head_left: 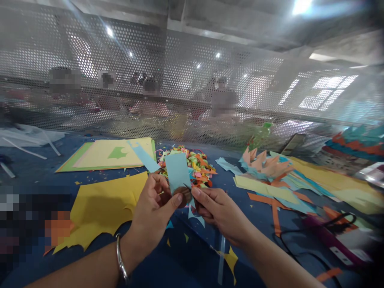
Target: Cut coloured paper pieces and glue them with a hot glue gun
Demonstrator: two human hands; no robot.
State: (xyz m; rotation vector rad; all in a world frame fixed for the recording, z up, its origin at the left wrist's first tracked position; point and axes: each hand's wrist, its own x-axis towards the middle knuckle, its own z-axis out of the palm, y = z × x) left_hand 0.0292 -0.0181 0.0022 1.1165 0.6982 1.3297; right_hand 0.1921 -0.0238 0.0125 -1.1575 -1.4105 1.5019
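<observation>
My left hand point(154, 208) is closed on a light blue paper strip point(177, 170), which stands up from the fingers. By its thumb, a brown rounded piece point(183, 194) lies against the lower part of the strip. Close beside it, my right hand point(214, 210) is closed on a thin dark pointed tool point(187, 186); the fingers hide most of it, so its kind does not show. Behind the strip lies a heap of colourful paper scraps point(199, 162). Light blue pointed paper point(196, 216) shows just under the hands.
Yellow paper point(105, 204) with a scalloped edge and stacked sheets point(90, 154) lie left. To the right are a peach zigzag paper piece point(265, 164), paper strips point(267, 188), a purple power strip point(330, 240) with a black cable, and a green-capped bottle point(264, 134). A perforated screen point(186, 60) stands behind.
</observation>
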